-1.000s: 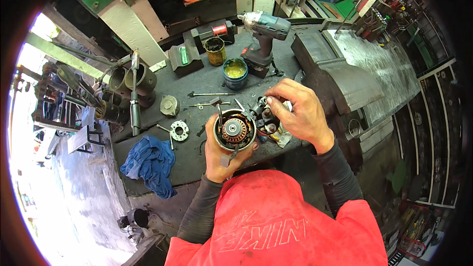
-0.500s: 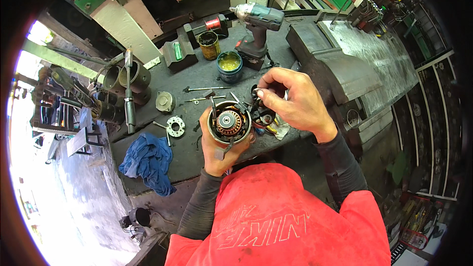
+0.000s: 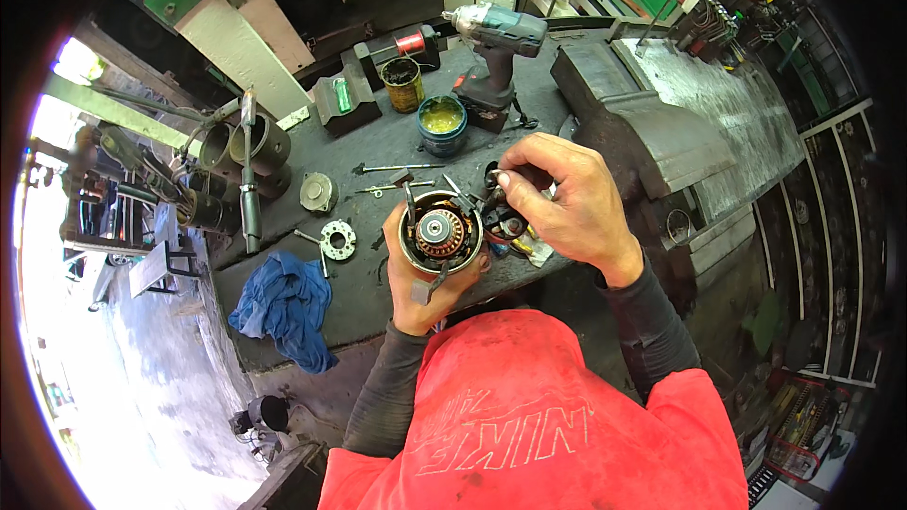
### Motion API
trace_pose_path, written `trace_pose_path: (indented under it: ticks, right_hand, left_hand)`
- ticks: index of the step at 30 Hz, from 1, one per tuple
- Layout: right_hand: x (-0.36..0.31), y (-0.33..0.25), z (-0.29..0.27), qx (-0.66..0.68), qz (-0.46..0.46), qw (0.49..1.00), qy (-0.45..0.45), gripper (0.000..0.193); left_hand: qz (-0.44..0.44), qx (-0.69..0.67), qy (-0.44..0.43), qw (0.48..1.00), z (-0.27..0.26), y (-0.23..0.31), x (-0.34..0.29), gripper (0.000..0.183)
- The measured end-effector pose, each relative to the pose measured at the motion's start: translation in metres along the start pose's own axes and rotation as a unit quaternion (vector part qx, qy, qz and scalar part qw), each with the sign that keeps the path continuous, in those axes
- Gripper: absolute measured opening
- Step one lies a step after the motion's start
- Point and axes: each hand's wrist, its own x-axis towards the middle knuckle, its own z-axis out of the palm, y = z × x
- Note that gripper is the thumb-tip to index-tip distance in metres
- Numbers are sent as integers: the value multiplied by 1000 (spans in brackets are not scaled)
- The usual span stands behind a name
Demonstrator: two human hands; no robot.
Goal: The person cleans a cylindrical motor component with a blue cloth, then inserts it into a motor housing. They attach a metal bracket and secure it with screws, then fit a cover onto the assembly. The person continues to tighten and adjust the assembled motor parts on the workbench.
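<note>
Left to right on the bench point(image 3: 368, 149): one blue rag point(image 3: 282, 307), one metal cap point(image 3: 318, 192), one holed disc point(image 3: 348, 247), one yellow can point(image 3: 404, 97). Left hand point(image 3: 405, 309), fingers wrapped around one motor housing point(image 3: 440, 232) over the bench. One blue tub point(image 3: 441, 137), one power tool point(image 3: 499, 71). Right hand point(image 3: 576, 203) fingers pressed together at one black part point(image 3: 504, 220); can't tell on what.

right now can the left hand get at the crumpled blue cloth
Likely not without letting go: the left hand holds the round metal motor part, though the way to the crumpled blue cloth looks free.
</note>
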Motion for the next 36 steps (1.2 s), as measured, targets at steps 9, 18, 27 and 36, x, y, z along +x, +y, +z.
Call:
trace_pose_path:
  ticks: [9, 18, 27, 36]
  right_hand:
    - [0, 7, -1, 44, -4, 999, -9, 10]
    - [-6, 18, -1, 57, 43, 997, -20, 19]
    - [-16, 25, 1, 102, 63, 993, -19, 25]
    - [-24, 35, 5, 136, 86, 986, -43, 40]
  left_hand:
    - [12, 13, 4, 1000, -1, -3, 0, 96]
    - [-15, 64, -52, 997, -10, -1, 6, 94]
    - [-8, 93, -19, 995, -8, -12, 2, 93]
    - [-11, 71, -22, 997, -7, -9, 2, 95]
